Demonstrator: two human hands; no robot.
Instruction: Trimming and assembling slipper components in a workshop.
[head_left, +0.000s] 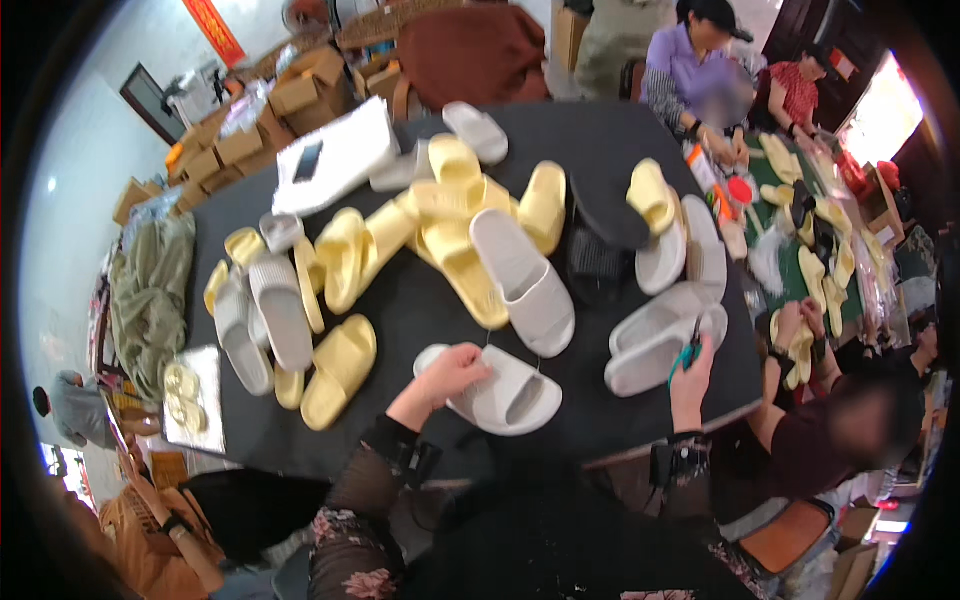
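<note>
Right in front of me, a pale grey slide slipper point(515, 400) lies on the black table, toe toward the right. My left hand point(450, 376) is closed on its upper edge, fingers curled by the strap; thin threads show close by. My right hand point(693, 372) grips small scissors with teal handles point(685, 356), held upright beside a pair of grey slides point(640, 365). Just beyond the left hand, another grey slide point(525, 285) leans against a heap of yellow slides point(460, 260).
More yellow and grey slides point(280, 310) lie at left, black slides point(597, 260) at right. A white package point(335, 155) with a phone on it sits at the far left. Co-workers handle slippers at a green table point(775, 225) on the right; another person point(165, 520) is at lower left.
</note>
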